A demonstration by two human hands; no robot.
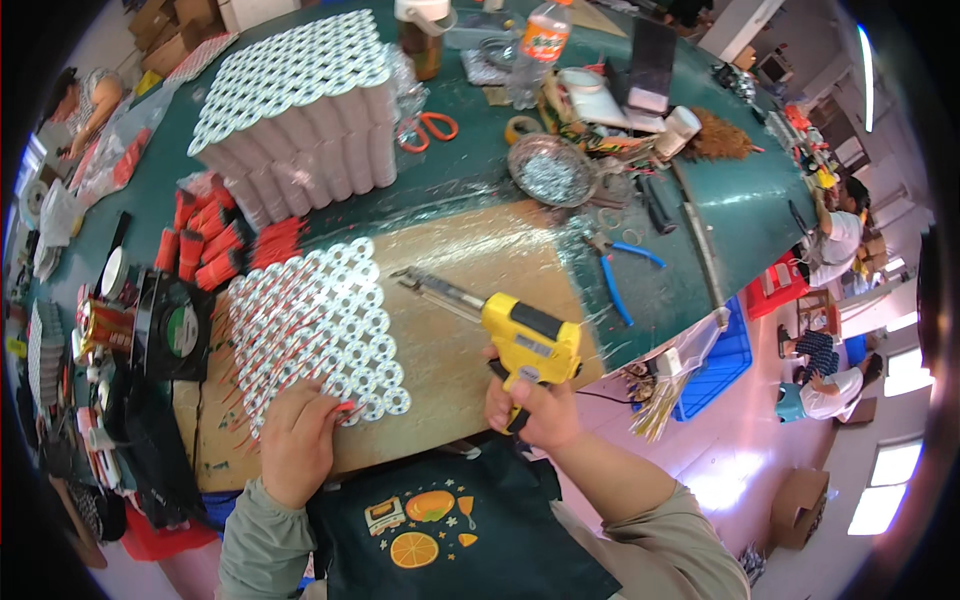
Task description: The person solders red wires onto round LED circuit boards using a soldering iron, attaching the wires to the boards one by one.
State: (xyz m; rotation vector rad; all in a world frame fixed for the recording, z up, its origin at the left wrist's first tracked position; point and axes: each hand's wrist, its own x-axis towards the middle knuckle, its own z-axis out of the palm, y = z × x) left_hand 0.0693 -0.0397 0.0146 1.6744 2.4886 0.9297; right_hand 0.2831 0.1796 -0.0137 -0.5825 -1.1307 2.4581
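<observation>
My right hand (535, 408) grips a yellow soldering gun (532, 340) by its handle. The gun's long metal tip points left, over the brown board and right of a sheet of joined white round discs (362, 345). Thin red wires (262, 345) run across the left part of that sheet. At the sheet's near edge my left hand (300, 440) is closed in a pinch, with red wire (346, 406) showing at its fingertips. The fingers hide most of what they hold. More red wires (280, 240) lie in a bunch at the sheet's far edge.
A tall stack of white disc sheets (300, 130) stands behind, near red wire bundles (205, 235) and orange scissors (428, 132). Blue-handled pliers (620, 275) and a metal bowl (552, 170) lie at right. A black fan (172, 325) stands left. Other people are in the background.
</observation>
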